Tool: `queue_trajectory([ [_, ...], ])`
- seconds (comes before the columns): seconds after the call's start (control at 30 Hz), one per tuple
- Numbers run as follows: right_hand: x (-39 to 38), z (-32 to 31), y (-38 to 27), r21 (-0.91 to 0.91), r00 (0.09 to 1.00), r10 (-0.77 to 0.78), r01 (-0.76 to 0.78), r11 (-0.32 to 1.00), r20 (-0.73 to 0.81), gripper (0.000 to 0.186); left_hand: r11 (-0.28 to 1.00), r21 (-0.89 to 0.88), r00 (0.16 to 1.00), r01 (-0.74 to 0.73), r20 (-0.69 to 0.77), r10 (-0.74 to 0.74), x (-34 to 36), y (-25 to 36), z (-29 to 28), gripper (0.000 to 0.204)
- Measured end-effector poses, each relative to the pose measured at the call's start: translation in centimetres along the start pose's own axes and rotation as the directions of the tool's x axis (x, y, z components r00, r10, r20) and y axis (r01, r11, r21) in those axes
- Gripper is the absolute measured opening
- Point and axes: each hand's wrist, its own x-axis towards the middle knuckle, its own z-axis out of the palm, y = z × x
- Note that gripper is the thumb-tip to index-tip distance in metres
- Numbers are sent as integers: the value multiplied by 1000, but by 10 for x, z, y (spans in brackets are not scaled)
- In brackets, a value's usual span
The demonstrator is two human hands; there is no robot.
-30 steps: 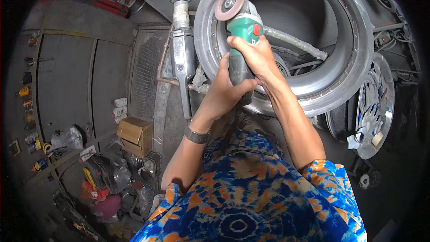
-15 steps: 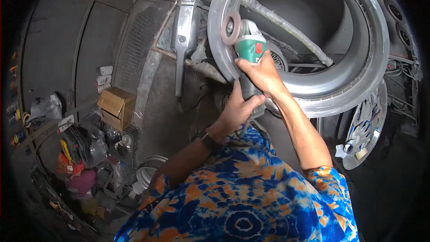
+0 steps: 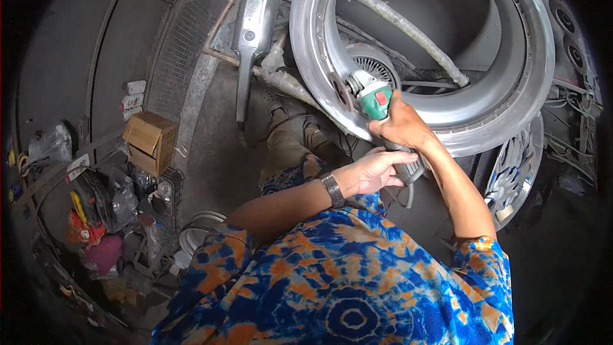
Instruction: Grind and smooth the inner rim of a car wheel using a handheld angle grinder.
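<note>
A green angle grinder (image 3: 375, 96) with a red button is in both hands. My right hand (image 3: 403, 124) is wrapped round its upper body. My left hand (image 3: 373, 171) grips the dark rear end, where the cord comes out. The grinder's abrasive disc (image 3: 340, 91) sits at the lower left inner lip of a large silver metal wheel rim (image 3: 306, 38); whether it touches the metal I cannot tell. Left of the rim lies a second, bigger silver power tool (image 3: 257, 19) with a long handle. A wrapped bar (image 3: 402, 22) shows through the rim's opening.
A cardboard box (image 3: 149, 142) and piled bags (image 3: 105, 252) are at the lower left. A metal dish of gloves (image 3: 504, 188) stands right of the rim. Discs (image 3: 568, 22) are at the far right. My legs (image 3: 284, 147) show below the tools.
Both hands have brought the grinder lower and to the right. Its disc has dropped from the rim's upper left to the lower left, and more of my legs shows.
</note>
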Motion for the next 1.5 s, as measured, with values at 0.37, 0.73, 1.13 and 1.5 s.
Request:
queue_trajectory([
  [0.37, 48, -10, -96, 722, 914, -88, 370, 585, -397, 35, 545, 706, 705, -453, -91, 704, -66, 95, -3, 38],
  [0.73, 33, 20, -4, 257, 981, -5, 55, 965, -192, 74, 935, 266, 954, -235, -119, 273, -24, 17, -10, 33],
  [1.13, -14, -33, 19, -314, 979, 97, -37, 949, 178, 101, 975, -115, 947, 190, 283, -151, 43, -26, 28, 32],
  [1.5, 46, -6, -48, 488, 960, -115, 230, 842, -254, 71, 818, 497, 907, -290, -129, 401, -53, 60, 3, 28],
])
